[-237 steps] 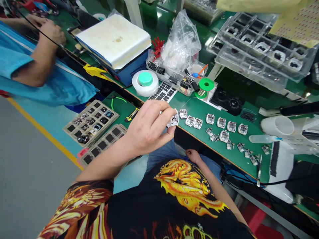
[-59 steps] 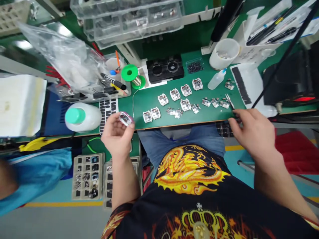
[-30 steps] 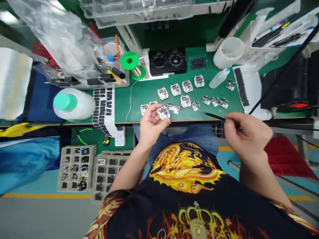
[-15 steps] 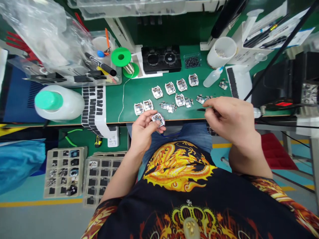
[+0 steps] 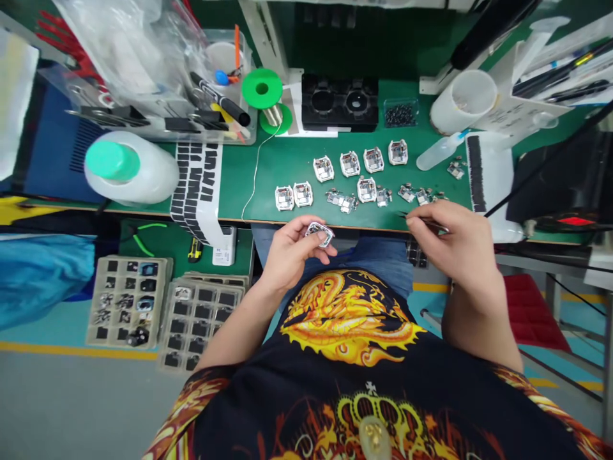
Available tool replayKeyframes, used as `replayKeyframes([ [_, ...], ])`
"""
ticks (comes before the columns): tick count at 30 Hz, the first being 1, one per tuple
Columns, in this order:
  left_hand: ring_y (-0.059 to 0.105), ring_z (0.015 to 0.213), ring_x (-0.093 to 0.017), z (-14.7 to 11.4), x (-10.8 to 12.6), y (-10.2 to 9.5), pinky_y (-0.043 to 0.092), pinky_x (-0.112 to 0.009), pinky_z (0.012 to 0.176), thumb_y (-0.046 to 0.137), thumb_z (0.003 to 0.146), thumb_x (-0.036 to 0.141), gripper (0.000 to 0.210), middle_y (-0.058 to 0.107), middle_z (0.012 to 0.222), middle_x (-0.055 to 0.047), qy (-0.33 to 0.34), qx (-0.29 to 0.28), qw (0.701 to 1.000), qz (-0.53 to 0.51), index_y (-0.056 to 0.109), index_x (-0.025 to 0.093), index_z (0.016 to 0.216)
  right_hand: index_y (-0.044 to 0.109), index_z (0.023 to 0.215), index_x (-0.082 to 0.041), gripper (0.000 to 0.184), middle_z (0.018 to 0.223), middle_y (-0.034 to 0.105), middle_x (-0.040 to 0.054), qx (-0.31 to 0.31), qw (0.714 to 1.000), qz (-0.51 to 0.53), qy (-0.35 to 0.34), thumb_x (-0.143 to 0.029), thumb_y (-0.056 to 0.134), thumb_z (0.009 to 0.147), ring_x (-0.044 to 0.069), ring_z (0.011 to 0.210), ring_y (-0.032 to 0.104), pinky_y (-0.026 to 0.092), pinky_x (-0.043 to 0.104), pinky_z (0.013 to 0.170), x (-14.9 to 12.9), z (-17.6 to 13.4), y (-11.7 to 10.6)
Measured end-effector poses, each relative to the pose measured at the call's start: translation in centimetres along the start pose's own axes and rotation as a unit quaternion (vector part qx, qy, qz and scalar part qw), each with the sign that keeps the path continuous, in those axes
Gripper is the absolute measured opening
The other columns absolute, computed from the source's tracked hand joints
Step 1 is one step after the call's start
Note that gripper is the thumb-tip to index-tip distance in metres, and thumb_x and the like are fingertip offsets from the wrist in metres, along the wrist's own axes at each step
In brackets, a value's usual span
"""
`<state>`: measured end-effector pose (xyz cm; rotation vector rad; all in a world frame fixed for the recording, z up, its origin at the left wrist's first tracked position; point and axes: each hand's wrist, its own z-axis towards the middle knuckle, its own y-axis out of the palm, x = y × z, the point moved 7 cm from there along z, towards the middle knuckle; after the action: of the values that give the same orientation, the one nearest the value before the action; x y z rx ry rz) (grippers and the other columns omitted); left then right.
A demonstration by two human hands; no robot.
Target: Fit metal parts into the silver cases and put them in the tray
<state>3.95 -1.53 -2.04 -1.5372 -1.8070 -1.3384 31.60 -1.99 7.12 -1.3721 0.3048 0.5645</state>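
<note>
My left hand [image 5: 293, 255] pinches a white watch case [image 5: 319, 234] with electronics inside, just off the bench's front edge. The thumb lies over part of it. In my right hand [image 5: 450, 246] is a thin dark tool that looks like tweezers [image 5: 435, 225], its tip pointing left above the bench edge. Small circuit boards [image 5: 424, 195] lie right behind that hand. More loose boards [image 5: 341, 200] sit between the hands. Several white watch cases [image 5: 373, 160] with boards inside stand in a back row, with one case [image 5: 366, 190] nearer and a pair [image 5: 294, 195] at left.
Behind are a solder wire spool [image 5: 262, 89], a black tray [image 5: 340, 105] and a small box of dark parts [image 5: 401, 115]. A squeeze bottle [image 5: 438, 151] lies at right. A large white bottle [image 5: 131, 169] and label strips [image 5: 196, 191] are at left; compartment boxes [image 5: 165, 300] sit lower.
The view has shifted, so the bench items appear farther right. My right hand has drawn back a little from the boards, uncovering more of them. My left hand still holds the watch case.
</note>
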Motion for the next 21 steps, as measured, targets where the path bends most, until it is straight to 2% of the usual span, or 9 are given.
replayKeyframes([
  [4, 0.073, 0.056, -0.013, 0.2, -0.4, -0.1, 0.057, -0.021, 0.045, 0.091, 0.085, 0.032, 0.033, 0.076, 0.081, 0.001, 0.006, -0.012, 1.000, 0.000, 0.073, 0.020, 0.110, 0.081, 0.100, -0.027, 0.011, 0.095, 0.081, 0.0029, 0.027, 0.998, 0.045, 0.033, -0.030, 0.070, 0.102, 0.022, 0.087, 0.075, 0.057, 0.037, 0.082, 1.0, -0.7, 0.1],
  [10, 0.074, 0.059, -0.012, 0.3, -0.6, -0.2, 0.058, -0.021, 0.046, 0.089, 0.088, 0.030, 0.034, 0.083, 0.098, -0.004, 0.039, -0.012, 0.999, 0.029, 0.073, 0.023, 0.118, 0.082, 0.098, -0.028, 0.009, 0.093, 0.081, 0.0024, 0.058, 0.993, 0.080, 0.059, -0.026, 0.074, 0.098, 0.021, 0.087, 0.075, 0.058, 0.036, 0.079, 1.6, -1.0, 0.2],
  [17, 0.074, 0.057, -0.012, -0.2, -0.3, -0.1, 0.059, -0.022, 0.045, 0.088, 0.091, 0.033, 0.037, 0.083, 0.100, -0.003, 0.068, 0.000, 0.996, 0.053, 0.070, 0.024, 0.122, 0.083, 0.095, -0.027, 0.012, 0.095, 0.083, 0.0019, 0.089, 0.985, 0.112, 0.095, -0.021, 0.072, 0.094, 0.021, 0.089, 0.078, 0.063, 0.038, 0.083, 1.6, -1.6, 0.6],
  [21, 0.077, 0.063, -0.013, -0.4, -0.2, 0.7, 0.063, -0.022, 0.051, 0.088, 0.091, 0.029, 0.041, 0.083, 0.108, -0.003, 0.077, -0.024, 0.996, 0.048, 0.067, 0.025, 0.126, 0.081, 0.099, -0.027, 0.007, 0.099, 0.082, 0.0023, 0.127, 0.957, 0.240, 0.102, -0.023, 0.078, 0.094, 0.020, 0.087, 0.080, 0.067, 0.038, 0.081, 0.1, -1.7, 1.1],
])
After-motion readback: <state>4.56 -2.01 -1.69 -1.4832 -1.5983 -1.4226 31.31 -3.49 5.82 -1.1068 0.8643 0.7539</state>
